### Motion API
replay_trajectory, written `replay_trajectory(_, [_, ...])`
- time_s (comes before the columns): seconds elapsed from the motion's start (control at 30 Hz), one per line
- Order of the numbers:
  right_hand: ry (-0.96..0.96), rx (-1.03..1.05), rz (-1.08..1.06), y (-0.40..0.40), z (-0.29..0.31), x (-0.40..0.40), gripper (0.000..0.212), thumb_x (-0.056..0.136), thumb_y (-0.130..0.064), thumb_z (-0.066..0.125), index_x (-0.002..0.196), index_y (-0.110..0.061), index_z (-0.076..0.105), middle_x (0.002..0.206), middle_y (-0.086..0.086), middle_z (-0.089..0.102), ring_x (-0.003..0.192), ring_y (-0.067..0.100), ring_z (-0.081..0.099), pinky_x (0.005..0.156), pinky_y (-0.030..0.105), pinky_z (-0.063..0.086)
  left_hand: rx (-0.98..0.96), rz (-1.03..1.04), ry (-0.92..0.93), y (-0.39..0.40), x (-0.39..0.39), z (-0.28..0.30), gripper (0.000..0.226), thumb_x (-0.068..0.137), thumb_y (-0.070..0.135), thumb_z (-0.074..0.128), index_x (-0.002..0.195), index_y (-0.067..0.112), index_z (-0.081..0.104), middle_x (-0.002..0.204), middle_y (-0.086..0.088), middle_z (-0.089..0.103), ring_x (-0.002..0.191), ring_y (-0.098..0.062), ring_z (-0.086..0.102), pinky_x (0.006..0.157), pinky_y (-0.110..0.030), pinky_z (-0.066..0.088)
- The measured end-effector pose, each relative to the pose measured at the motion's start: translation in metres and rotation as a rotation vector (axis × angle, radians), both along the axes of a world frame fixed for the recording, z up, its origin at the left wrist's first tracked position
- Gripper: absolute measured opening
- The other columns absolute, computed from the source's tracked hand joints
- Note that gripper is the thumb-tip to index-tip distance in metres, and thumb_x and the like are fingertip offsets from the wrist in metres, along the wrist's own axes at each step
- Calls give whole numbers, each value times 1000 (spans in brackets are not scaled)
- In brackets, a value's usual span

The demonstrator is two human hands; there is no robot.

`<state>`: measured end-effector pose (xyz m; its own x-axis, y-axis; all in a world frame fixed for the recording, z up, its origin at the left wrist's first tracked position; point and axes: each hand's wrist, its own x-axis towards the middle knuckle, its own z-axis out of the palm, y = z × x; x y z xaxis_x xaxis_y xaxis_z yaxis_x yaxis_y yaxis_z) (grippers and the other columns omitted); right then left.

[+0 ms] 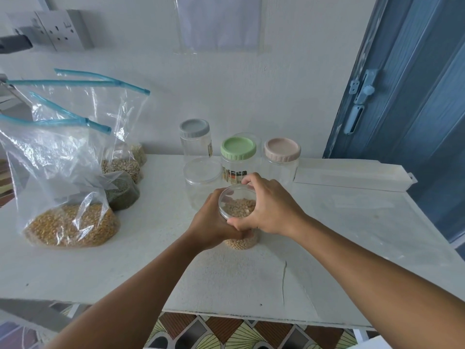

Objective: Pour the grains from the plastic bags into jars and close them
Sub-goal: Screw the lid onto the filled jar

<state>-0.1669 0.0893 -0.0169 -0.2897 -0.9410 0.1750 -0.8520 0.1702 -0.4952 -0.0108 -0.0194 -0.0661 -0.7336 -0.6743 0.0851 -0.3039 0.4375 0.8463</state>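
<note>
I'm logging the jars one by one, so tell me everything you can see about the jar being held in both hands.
The jar is clear plastic, round, standing upright on the white table near its front middle. Yellowish grains fill only its lower part. A clear lid sits on its mouth; whether it is screwed tight cannot be told. The left hand wraps the jar's side, while the right hand curls over the lid's rim. Other jars stand just behind it.

The clear plastic jar with yellow grains (239,207) looks glossy and smooth. The large transparent plastic bag (57,172) is thin, shiny, wrinkled. The white painted table (251,273) is matt, slightly rough.
</note>
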Motion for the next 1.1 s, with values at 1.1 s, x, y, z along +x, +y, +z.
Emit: replay_trajectory(1.1, [19,86,-17,38,13,-55,101,74,-77,73,152,-31,30,152,-3,44,138,23,34,107,45,43,-137,140,-103,5,-5,16,85,72,38,95,139,30,43,109,8,59,94,-10,61,80,-25,56])
